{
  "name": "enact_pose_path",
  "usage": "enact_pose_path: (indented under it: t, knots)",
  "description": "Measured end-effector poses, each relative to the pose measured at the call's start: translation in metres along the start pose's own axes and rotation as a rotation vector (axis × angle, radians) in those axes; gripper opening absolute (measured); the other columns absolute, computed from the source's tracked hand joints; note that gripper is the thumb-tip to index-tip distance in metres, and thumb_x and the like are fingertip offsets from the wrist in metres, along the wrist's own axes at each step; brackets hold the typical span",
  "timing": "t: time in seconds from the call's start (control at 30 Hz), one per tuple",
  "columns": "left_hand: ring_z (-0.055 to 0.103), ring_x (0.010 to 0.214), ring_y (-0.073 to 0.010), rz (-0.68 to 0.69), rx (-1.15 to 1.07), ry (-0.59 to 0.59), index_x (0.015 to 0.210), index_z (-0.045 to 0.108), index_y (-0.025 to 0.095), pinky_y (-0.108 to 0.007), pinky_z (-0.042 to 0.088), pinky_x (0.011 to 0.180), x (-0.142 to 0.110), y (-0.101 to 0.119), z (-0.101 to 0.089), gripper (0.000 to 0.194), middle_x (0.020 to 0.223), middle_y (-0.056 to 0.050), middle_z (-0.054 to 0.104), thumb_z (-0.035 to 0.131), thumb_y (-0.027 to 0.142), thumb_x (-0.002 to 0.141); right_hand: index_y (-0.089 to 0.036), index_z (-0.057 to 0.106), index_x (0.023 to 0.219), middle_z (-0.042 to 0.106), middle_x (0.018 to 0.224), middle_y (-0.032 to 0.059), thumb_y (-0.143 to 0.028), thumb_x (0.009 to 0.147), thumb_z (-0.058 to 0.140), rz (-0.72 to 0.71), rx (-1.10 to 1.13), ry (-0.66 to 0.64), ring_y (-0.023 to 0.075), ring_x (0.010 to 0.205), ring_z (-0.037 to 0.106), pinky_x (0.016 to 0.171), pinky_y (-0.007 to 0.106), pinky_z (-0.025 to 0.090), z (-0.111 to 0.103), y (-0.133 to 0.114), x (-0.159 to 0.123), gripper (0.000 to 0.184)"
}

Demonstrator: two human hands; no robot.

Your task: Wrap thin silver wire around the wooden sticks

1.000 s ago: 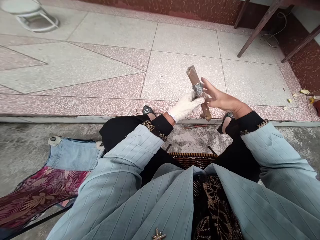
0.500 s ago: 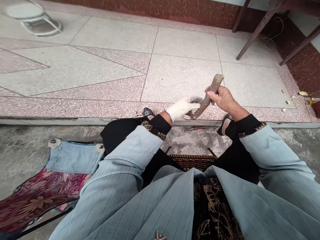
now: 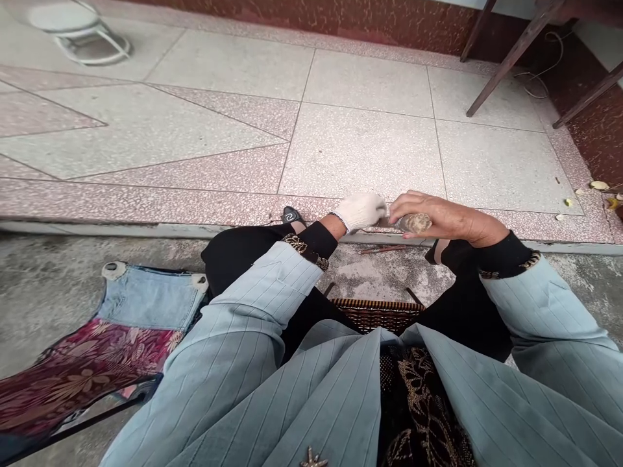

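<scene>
Head view: wooden stick, three o'clock of centre.
Right hand: wrapped around the stick.
Gloved left hand: nine o'clock of stick, fingers curled; cannot tell on what.
Bare grip: slackening could let the stick twist or drop.

Stick partly hidden, stool blurred; brooch cropped

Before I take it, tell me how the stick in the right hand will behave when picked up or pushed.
The stick looks woody at its rough, pale end, so it is probably stiff. That end is roundish, so it may roll if pushed. The right hand hides much of it, so weight is hard to judge.
</scene>
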State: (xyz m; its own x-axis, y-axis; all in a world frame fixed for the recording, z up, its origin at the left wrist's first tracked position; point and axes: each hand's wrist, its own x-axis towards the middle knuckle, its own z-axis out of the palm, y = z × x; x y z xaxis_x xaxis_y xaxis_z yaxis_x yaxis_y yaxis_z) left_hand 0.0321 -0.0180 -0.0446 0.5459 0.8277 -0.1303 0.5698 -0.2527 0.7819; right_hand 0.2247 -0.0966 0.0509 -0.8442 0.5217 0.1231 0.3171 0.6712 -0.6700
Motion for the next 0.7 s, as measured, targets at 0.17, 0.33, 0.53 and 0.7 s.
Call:
enact_pose_path:
  t: [0.17,0.33,0.53,0.7]
  knots:
    - [0.059,0.074,-0.0186,-0.062,0.135,0.15,0.083,0.069,0.018,-0.03,0.042,0.068,0.005,-0.013,-0.018,0.019,0.076,-0.005,0.064,0.055,0.01,0.074,-0.024,0.068,0.107,0.065,0.111,0.0075,-0.029,0.083,0.072,0.186,-0.099,0.366,0.0258,0.108,0.058,0.097,0.045,0.045,-0.016,0.008,-0.016,0.024]
    - [0.056,0.062,-0.0118,-0.154,-0.381,0.26,0.086,0.062,0.017,-0.026,0.044,0.062,0.004,-0.025,-0.022,0.017,0.075,-0.003,0.061,0.053,0.007,0.075,-0.02,0.068,0.098,0.064,0.09,0.005,-0.029,0.08,0.069,0.434,0.072,0.707,0.0216,0.085,0.062,0.076,0.038,0.052,-0.026,0.022,-0.031,0.02]
    - [0.058,0.053,-0.0099,-0.253,-0.758,0.147,0.085,0.06,0.014,-0.027,0.049,0.058,0.0,-0.032,-0.016,0.021,0.07,-0.002,0.06,0.049,0.001,0.074,-0.023,0.066,0.088,0.062,0.086,0.0047,-0.041,0.079,0.066,0.445,0.354,1.04,0.0153,0.068,0.054,0.06,0.031,0.05,-0.039,0.034,-0.049,0.021]
    - [0.064,0.059,-0.0143,-0.148,-1.092,0.085,0.076,0.059,0.014,-0.032,0.054,0.062,-0.006,-0.028,-0.02,0.013,0.069,-0.005,0.064,0.05,0.006,0.07,-0.022,0.065,0.077,0.059,0.081,0.0051,-0.046,0.074,0.07,0.569,0.518,1.109,0.0137,0.063,0.048,0.048,0.027,0.044,-0.041,0.044,-0.058,0.026]
